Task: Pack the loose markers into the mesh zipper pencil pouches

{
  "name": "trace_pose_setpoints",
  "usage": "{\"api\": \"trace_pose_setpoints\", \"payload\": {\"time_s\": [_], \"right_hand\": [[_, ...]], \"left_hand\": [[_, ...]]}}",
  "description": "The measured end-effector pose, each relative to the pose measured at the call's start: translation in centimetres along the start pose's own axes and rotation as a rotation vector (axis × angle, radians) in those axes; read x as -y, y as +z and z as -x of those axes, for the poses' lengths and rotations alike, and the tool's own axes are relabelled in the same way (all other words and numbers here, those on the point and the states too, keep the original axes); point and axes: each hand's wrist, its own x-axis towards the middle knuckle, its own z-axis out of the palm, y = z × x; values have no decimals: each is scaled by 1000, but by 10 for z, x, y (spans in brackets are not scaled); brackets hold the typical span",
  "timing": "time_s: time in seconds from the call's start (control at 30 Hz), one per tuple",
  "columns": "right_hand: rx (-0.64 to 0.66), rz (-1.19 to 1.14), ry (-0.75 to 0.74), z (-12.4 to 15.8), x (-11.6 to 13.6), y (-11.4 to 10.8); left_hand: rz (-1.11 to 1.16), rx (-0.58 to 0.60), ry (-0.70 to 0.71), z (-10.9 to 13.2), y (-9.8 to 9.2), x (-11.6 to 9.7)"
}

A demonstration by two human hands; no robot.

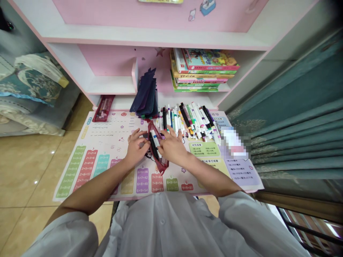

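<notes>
A dark red see-through pencil pouch lies slantwise on the desk in front of me, its mouth spread. Inside it are black and white markers, lying lengthwise. On the pouch's left edge, my left hand is closed with thumb and fingertips, the other fingers curved loosely. My right hand grips the opposite edge, its thumb beside the white marker and its fingers bent over the rim. Just beyond my right hand is a big pile of loose markers with white, black and coloured bodies.
Dark blue pouches stand in a stack behind the pouch. Another red pouch with contents lies at the back left. Books are piled on the shelf. A blurred white item sits at the right on the printed desk mat.
</notes>
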Motion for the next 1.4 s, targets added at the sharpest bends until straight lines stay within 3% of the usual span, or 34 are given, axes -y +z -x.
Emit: {"api": "trace_pose_setpoints", "payload": {"time_s": [0.07, 0.23, 0.37, 0.53, 0.87, 1.03, 1.2, 1.4], "right_hand": [[-130, -24, 50, -3, -17, -12], [-455, -9, 427, -15, -88, -37], [-419, 27, 670, -24, -141, -37], [-294, 50, 784, -33, -164, -29], [-327, 47, 703, -38, -170, -21], [-431, -15, 616, -35, -161, -27], [-482, -106, 479, -18, -120, -46], [-256, -161, 208, 5, -54, -54]], "left_hand": [[3, 4, -1, 0, 0, -1], [19, 17, -14, 0, -1, -1], [18, 6, -7, 0, 0, 0], [21, 4, -10, 1, 0, 1], [30, 5, -18, 0, -1, -1], [22, 12, -28, 0, -1, -3], [13, 21, -25, 0, -1, -2], [24, 4, -23, 0, 0, -2]]}}
